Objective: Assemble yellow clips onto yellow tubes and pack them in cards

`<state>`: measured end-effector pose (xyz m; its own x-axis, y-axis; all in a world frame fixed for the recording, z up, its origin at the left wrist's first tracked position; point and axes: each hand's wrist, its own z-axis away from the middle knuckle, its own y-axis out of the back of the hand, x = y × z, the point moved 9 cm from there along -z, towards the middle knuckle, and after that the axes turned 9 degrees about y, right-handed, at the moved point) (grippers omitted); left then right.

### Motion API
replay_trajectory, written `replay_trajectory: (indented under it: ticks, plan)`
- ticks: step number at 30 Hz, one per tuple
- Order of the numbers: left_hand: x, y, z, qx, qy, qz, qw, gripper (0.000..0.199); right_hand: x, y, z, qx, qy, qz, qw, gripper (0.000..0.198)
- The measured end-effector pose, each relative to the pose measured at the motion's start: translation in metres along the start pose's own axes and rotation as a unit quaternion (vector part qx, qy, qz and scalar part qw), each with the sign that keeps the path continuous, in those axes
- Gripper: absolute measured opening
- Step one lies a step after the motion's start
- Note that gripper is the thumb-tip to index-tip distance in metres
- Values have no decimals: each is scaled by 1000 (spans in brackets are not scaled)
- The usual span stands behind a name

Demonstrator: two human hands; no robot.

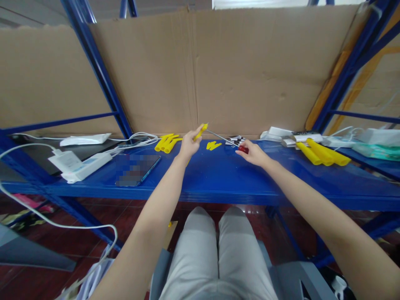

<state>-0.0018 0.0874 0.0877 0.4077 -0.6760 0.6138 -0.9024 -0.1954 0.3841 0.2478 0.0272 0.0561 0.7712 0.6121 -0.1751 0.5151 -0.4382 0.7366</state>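
Observation:
My left hand is closed round a yellow plastic piece, whose tip sticks out above the fingers. In my right hand is a screwdriver with a red handle. Its long metal shaft slants up and left, with the tip close to the yellow piece; whether they touch I cannot tell. Between the hands, several small yellow pieces lie on the blue shelf. Small black and silver parts lie just behind the screwdriver.
Larger yellow tubes lie left of my left hand, and more yellow tubes sit at the right. A phone, a white power strip and cables are on the left. A cardboard wall closes off the back between blue posts.

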Motion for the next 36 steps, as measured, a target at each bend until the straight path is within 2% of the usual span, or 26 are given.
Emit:
replay_trajectory:
  ticks: [3,7,10,16,19,23,27,33,36]
  plan:
    - [4,-1,1,8,-8,-32,999,48,7,1,2,25,-9,-20,999,22]
    - [8,-2,3,13,-17,-56,998,46,11,-2,3,22,-9,-51,998,23]
    - [10,-1,4,16,-27,-52,998,45,11,-6,3,8,-7,-69,998,26]
    - [7,-2,3,17,-23,-76,997,44,14,-24,1,-64,-11,-134,989,28]
    - [6,-3,4,16,-21,-82,996,43,19,-22,1,-34,-17,-143,989,25]
    - [5,-4,4,12,-15,-91,996,45,27,-18,3,21,-32,-157,987,31]
    - [4,-5,4,9,-12,-85,996,43,25,-16,3,13,-19,-156,988,31]
    - [5,-5,4,14,1,-98,995,44,21,-19,2,-39,-3,-138,990,28]
    - [6,-4,4,14,5,-104,994,45,24,-19,2,-24,-7,-124,992,26]
